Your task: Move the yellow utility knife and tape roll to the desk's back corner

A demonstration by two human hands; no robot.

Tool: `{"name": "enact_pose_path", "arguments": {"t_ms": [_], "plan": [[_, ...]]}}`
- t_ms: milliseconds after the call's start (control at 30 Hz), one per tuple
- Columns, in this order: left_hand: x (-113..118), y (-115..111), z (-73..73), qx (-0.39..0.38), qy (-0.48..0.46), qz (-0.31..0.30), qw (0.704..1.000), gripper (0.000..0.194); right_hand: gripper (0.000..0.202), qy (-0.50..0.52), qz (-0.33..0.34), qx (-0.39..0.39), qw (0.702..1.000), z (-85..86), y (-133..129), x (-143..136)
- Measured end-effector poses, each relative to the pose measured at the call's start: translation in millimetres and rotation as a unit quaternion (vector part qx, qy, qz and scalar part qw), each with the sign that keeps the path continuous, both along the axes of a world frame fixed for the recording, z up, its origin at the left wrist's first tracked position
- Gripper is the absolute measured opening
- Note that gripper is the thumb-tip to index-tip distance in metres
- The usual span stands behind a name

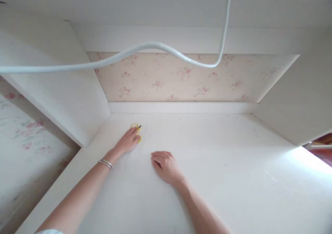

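Observation:
A small pair of scissors (138, 129) with yellow handle loops lies toward the back left of the white desktop (220, 178). My left hand (129, 139) reaches over it, fingers and thumb closed on the handles. Part of the scissors is hidden under the fingers, and only a short dark tip shows. Silver bangles (105, 164) circle the left wrist. To the right and nearer to me, my right hand (166, 166) rests on the desktop, its fingers bent and held together with the thumb tucked beneath. Nothing shows in it.
A white cable (153, 45) hangs across the upper view, in front of a shelf. White side panels stand at left (59, 85) and right (298, 89). Floral wallpaper (168, 78) covers the back wall above a white strip. Reddish items (323, 154) show at the right edge.

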State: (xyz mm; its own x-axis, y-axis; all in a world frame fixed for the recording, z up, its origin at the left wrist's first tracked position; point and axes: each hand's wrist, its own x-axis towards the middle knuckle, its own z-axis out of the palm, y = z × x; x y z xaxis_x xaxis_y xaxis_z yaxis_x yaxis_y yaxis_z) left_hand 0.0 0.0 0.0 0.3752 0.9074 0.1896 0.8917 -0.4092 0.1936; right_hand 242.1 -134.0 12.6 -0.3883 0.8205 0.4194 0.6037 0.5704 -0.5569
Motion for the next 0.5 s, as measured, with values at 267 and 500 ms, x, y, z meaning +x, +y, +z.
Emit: {"name": "enact_pose_path", "arguments": {"t_ms": [267,500], "plan": [[77,-86,-5.4,0.099,0.037,-0.020,0.994,0.033,0.034,0.074,-0.027,-0.013,0.997,2.0,0,5],[151,-162,-5.3,0.082,0.007,0.120,0.989,0.043,0.050,0.079,0.021,-0.045,0.996,12.4,-14,32]]}}
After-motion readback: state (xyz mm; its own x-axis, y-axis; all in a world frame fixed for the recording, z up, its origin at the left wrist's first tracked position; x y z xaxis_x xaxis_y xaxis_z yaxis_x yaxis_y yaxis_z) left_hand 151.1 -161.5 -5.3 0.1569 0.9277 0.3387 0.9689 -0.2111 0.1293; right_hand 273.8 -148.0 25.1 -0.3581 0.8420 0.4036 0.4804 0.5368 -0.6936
